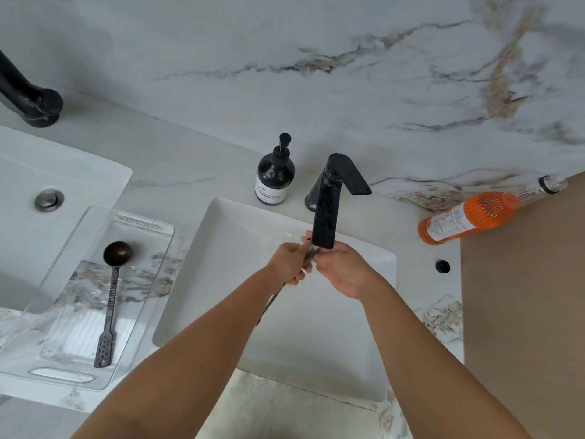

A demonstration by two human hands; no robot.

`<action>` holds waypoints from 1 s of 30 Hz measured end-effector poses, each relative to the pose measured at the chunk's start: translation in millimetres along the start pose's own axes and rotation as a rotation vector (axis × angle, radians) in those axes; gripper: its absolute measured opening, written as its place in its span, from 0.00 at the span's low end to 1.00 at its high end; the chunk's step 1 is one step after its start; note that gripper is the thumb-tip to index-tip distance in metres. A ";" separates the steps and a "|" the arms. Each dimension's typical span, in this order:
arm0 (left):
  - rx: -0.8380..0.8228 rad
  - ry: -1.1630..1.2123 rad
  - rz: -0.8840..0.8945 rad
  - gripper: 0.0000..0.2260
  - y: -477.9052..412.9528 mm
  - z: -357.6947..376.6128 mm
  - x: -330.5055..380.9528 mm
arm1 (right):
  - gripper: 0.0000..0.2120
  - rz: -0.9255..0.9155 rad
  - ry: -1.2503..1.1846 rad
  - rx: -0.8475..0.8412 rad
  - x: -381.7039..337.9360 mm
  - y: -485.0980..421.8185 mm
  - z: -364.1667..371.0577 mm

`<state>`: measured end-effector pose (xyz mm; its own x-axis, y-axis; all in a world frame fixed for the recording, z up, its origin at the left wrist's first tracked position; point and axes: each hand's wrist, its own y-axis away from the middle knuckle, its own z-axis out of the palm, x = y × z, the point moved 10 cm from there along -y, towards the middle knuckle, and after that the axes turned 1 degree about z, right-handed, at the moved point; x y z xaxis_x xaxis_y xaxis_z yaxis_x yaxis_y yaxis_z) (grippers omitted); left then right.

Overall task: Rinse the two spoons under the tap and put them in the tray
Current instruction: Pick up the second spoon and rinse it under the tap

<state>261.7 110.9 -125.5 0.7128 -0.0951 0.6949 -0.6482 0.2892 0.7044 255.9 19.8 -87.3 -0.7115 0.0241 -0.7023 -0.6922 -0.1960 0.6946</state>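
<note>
Countertop (196, 160), marble-patterned, one: carries everything below.

Basins, two: right basin (228, 280), white and rectangular, under both hands; left basin (47, 160), white, with a round metal drain.

Forearms, two: both bare, reaching from the bottom edge forward over the right basin and converging beneath the spout.

Tray (148, 264), clear plastic, one: lies between the two basins, its left end overlapping the left basin.

Taps, two: black tap (326, 213) behind the right basin, spout reaching out over it with its tip directly above the hands; second black tap (28, 99) at far left, partly out of frame.

Bottles, two: orange bottle (468, 217) lying on its side to the right of the basin; dark pump bottle (273, 175) upright just left of the black tap.

Hands, two: left hand (289, 261) closed around the upper shaft of a spoon; right hand (343, 269) cupped loosely with fingers bent at the spoon's bowl end. Whether it grips the bowl cannot be told, as the spout tip hides that spot.

Spoons, two: spoon in tray (110, 299), dark, bowl away from the viewer, perforated handle end nearer; held spoon (272, 299), dark, its handle trailing down and left from the left hand above the right basin, bowl hidden.

Black round fitting (442, 266), one: on the countertop right of the basin.
</note>
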 end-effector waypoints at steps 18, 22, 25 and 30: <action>-0.224 0.502 -0.071 0.13 3.9 33.3 5.0 | 0.10 -0.154 0.269 0.312 -15.8 13.9 -15.5; -0.115 0.534 0.010 0.14 2.4 24.2 5.2 | 0.09 -0.123 0.318 0.301 -8.1 19.7 -7.9; -0.024 0.383 -0.013 0.12 1.7 21.8 1.6 | 0.14 -0.059 0.140 0.225 15.4 25.8 6.5; -0.004 0.478 -0.030 0.10 8.2 30.9 -0.8 | 0.24 0.017 -0.015 0.249 43.1 38.1 13.0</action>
<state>247.5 83.9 -115.8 0.7754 0.3449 0.5290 -0.6247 0.2970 0.7222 197.3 26.1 -89.1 -0.7237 0.0381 -0.6890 -0.6872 0.0516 0.7246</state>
